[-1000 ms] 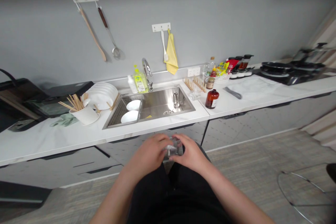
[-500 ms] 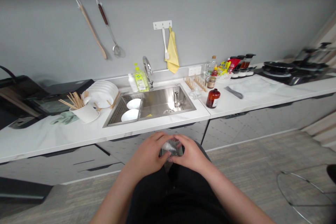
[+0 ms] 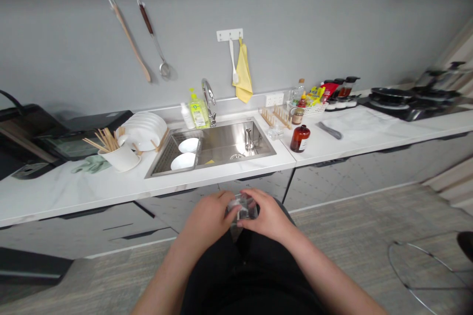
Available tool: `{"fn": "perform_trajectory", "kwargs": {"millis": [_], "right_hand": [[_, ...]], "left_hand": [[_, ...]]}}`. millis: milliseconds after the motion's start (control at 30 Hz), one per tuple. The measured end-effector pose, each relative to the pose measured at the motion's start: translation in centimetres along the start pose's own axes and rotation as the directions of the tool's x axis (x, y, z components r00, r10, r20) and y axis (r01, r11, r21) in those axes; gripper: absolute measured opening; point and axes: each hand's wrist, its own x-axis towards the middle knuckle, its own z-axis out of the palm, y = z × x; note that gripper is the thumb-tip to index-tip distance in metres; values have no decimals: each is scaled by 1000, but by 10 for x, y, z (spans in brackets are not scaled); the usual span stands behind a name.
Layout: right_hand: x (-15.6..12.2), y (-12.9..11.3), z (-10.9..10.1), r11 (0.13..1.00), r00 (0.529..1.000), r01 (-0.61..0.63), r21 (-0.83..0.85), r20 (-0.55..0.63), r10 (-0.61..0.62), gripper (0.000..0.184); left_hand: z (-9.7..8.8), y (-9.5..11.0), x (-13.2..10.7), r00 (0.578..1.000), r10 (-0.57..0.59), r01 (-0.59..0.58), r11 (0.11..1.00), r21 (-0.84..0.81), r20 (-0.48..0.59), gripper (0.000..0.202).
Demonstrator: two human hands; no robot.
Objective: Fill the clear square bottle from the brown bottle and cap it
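Both my hands are low in the view, above my dark trousers and well in front of the counter. My left hand [image 3: 209, 221] and my right hand [image 3: 266, 214] grip a small clear container [image 3: 242, 208] from either side. It looks like glass or clear plastic, with something white showing inside. My fingers hide much of it, so its exact shape is hard to tell.
Ahead stands a white marble counter [image 3: 221, 179] with a steel sink [image 3: 229, 145] holding white bowls. White plates [image 3: 142, 130], a chopstick cup [image 3: 118, 156], a brown bottle [image 3: 299, 138] and a hob [image 3: 402, 103] stand along it. A wire stool ring [image 3: 424, 270] is at lower right.
The whole view has shifted slightly as my head moved, and the counter looks a little more level. My hands stay around the clear container, which has barely moved.
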Motion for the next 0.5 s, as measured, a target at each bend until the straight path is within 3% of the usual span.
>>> {"fn": "perform_trajectory", "kwargs": {"millis": [33,133,200,267,333,433,500], "right_hand": [[0,0,0,1000,1000,-5,-5,2,5,86],[1,0,0,1000,1000,12,-10,0,-12,81],[1,0,0,1000,1000,23,2,-5,-23,79],[1,0,-1,1000,1000,12,4,-4,-12,81],[1,1,-1,1000,1000,-2,-3,4,2,84],[1,2,-2,1000,1000,-5,5,11,5,84],[1,2,-2,1000,1000,-2,17,6,2,84]], "left_hand": [[-1,1,0,998,56,-55,998,-13,20,25],[-3,3,-1,984,175,-176,983,-52,-17,52],[-4,3,-1,992,114,-116,993,-28,-45,52],[-5,2,0,999,31,-30,999,10,-33,32],[-5,1,1,999,43,-43,999,21,-2,18],[-5,0,1,988,155,-155,988,-14,-4,42],[-4,-1,2,992,123,-124,992,-18,-30,46]]}}
